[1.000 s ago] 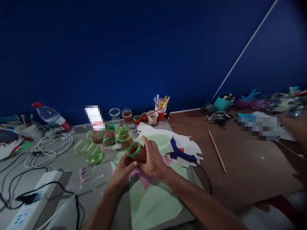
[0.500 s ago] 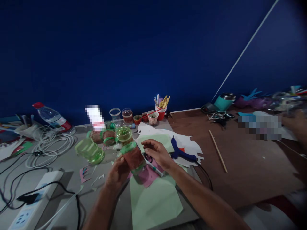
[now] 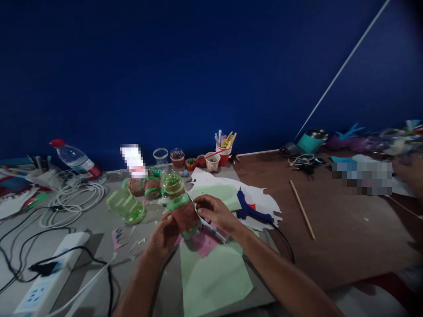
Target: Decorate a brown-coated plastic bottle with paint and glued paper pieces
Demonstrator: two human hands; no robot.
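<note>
A clear plastic bottle (image 3: 185,216) with a brown wrap and green bands leans in my left hand (image 3: 165,233), whose fingers grip its lower left side. My right hand (image 3: 216,213) is at the bottle's right side, its fingers curled in. A thin dark edge shows by those fingertips; whether it is a held tool I cannot make out. Below the right hand a white marker (image 3: 213,230) with a green band rests on pink paper (image 3: 206,246). A large pale green sheet (image 3: 214,281) lies nearer me.
A blue glue gun (image 3: 253,212) lies on white paper to the right, its cord trailing forward. Wrapped bottles (image 3: 152,188) and a cut green bottle (image 3: 127,209) lie to the left. A power strip (image 3: 53,273) with cables stands front left. A wooden stick (image 3: 302,209) lies right; another person's hand (image 3: 410,171) shows beyond.
My right hand's fingers have curled in closer to the bottle's side. The dark loop seen under that hand before is now hidden. My left hand keeps its grip; the view has shifted slightly.
</note>
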